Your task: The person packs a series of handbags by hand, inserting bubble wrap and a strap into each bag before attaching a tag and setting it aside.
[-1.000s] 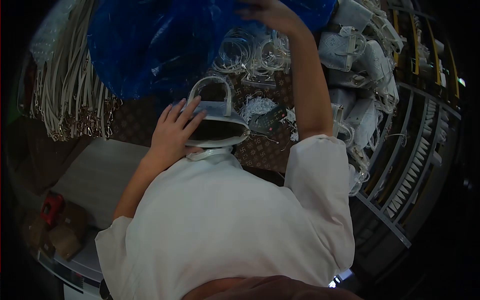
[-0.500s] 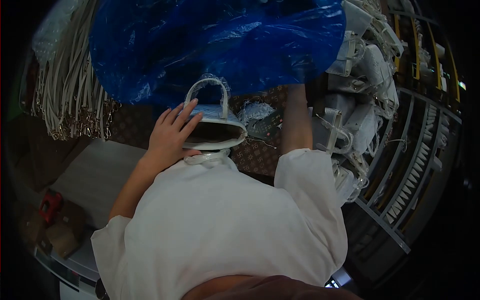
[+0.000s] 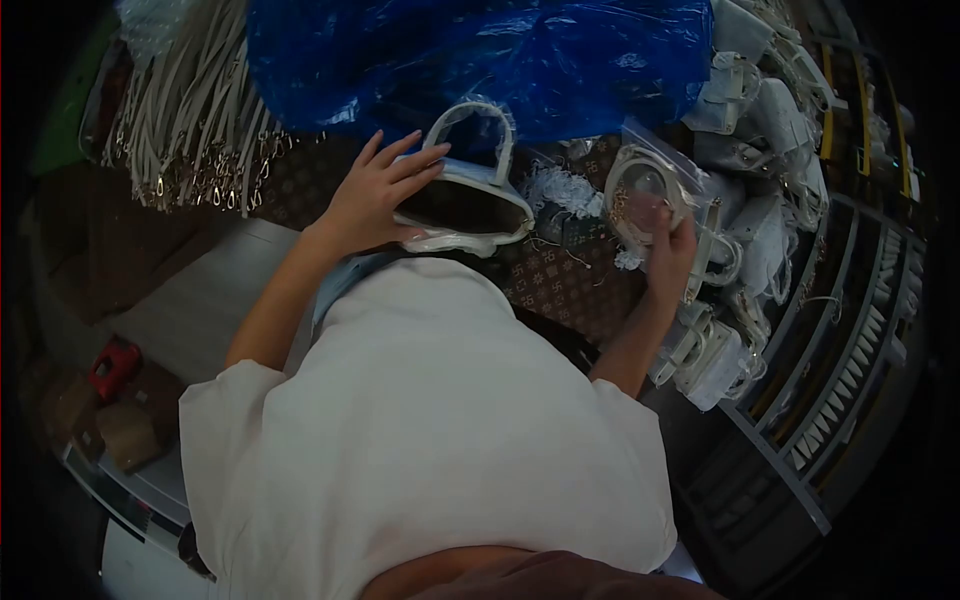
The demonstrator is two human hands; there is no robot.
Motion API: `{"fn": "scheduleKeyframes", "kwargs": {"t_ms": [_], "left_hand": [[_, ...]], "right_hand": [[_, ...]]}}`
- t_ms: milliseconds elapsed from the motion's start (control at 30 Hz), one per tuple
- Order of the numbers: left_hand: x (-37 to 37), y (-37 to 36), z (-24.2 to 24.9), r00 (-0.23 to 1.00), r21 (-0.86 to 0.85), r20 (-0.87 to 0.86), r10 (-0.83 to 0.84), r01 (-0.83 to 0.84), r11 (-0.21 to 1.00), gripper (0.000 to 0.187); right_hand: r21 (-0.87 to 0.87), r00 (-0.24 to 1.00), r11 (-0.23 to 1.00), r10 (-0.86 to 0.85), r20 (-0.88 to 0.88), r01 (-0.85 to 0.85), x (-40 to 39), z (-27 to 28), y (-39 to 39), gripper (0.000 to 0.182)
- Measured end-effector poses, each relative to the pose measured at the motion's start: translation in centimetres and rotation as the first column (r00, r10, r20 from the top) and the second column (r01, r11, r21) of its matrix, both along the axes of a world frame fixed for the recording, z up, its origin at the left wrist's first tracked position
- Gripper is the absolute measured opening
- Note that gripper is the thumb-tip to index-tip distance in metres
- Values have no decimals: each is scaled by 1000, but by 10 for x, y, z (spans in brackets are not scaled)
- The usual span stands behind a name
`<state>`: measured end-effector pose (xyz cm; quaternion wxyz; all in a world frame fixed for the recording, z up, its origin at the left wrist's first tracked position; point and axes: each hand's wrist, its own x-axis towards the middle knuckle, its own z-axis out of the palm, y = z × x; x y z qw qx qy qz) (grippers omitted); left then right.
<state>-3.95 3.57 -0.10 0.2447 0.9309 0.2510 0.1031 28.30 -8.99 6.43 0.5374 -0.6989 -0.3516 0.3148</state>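
Observation:
A white handbag lies in front of me with its mouth open toward me and its wrapped handle pointing away. My left hand rests on the bag's left end, fingers spread over the upper edge and thumb at the lower edge. Off to the right, my right hand grips a clear plastic packet that holds a coiled pale strap and gold-coloured chain or hardware. Between the bag and the packet sits a crumpled bundle of white threads.
A blue plastic bag covers the far side of the patterned brown surface. Pale straps with metal clasps hang at the upper left. Several wrapped white bags are piled at the right, beside a metal rack.
My right hand has come out from under the blue plastic with the strap packet in it. The blue plastic, handbag and surroundings now appear higher and further right in the view.

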Motion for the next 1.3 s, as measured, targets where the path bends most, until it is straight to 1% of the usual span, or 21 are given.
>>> {"fn": "scheduleKeyframes", "kwargs": {"t_ms": [133, 167, 200, 300, 367, 400, 467, 567, 667, 700, 767, 800, 867, 900, 967, 1033, 1133, 1200, 1233, 1267, 1300], "left_hand": [[3, 0, -3, 1000, -34, -3, -5, 5, 999, 87], [4, 1, -6, 1000, -28, 4, -2, 2, 1000, 87], [4, 2, -9, 998, -31, 57, 3, -1, 1000, 89], [0, 7, -20, 985, -93, 168, 30, -15, 996, 91], [-2, 9, -21, 972, -155, 227, 67, -32, 987, 92], [-2, 8, -20, 968, -186, 244, 52, -6, 983, 91], [-1, 8, -19, 964, -185, 265, 14, 37, 982, 89], [-2, 9, -23, 957, -142, 289, -24, 68, 987, 81], [-3, 10, -18, 960, -104, 253, -117, 147, 984, 79], [-3, 8, -20, 965, -61, 213, -151, 167, 984, 78], [0, 8, -23, 970, -80, 214, -116, 136, 988, 78], [1, 9, -23, 971, -105, 221, -94, 119, 987, 77], [-1, 10, -22, 976, -89, 205, -78, 98, 991, 75], [-3, 10, -22, 976, -93, 207, -75, 95, 991, 75], [-4, 10, -20, 976, -112, 203, -83, 107, 988, 73], [1, 10, -20, 972, -124, 218, -92, 121, 985, 70], [3, 13, -19, 965, -117, 242, -101, 133, 984, 71], [0, 16, -17, 947, -122, 296, -125, 168, 978, 65], [-3, 23, -18, 949, -118, 292, -122, 162, 980, 65], [-7, 33, -21, 899, -211, 423, -111, 217, 953, 57], [-16, 49, -13, 835, -285, 543, -85, 279, 917, 50]], "right_hand": [[162, 969, 963, 189, 156, -214, -38, 21, 8, 22], [65, 801, 904, 340, 493, -423, -55, 24, 21, 23], [-99, 501, 816, 440, 746, -569, -72, 23, 33, 24], [-260, 371, 680, 633, 680, -685, -104, -6, 56, 22], [-678, 85, 459, 857, 508, -574, -114, -16, 64, 11], [-681, 71, 451, 858, 508, -577, -123, -16, 67, 11], [-813, -65, 262, 937, 344, -519, -141, -15, 78, 20], [-640, 17, 232, 946, 323, -733, -142, -74, 86, 31], [-837, -78, 123, 978, 193, -533, -165, -75, 85, 62], [-813, -33, -41, 999, -27, -581, -154, -86, 91, 66], [-836, -157, 70, 971, 183, -545, -148, -125, 90, 62], [-905, -189, -70, 982, 12, -420, -165, -88, 98, 57], [-899, -289, 29, 942, 171, -438, -153, -106, 88, 54], [-880, -427, 78, 852, 303, -469, -135, -124, 81, 50], [-750, -204, -34, 970, 135, -661, -124, -108, 83, 42], [-864, 154, 70, 988, -8, -498, -148, -35, 86, 33], [-806, 33, 40, 999, 25, -590, -142, -32, 84, 34], [-661, 74, 106, 994, 76, -743, -133, -83, 80, 35], [-605, 42, 191, 967, 251, -773, -133, -111, 76, 35], [-535, 17, 262, 908, 419, -803, -134, -124, 72, 35], [-597, 105, 279, 945, 309, -752, -139, -111, 73, 33]]}}
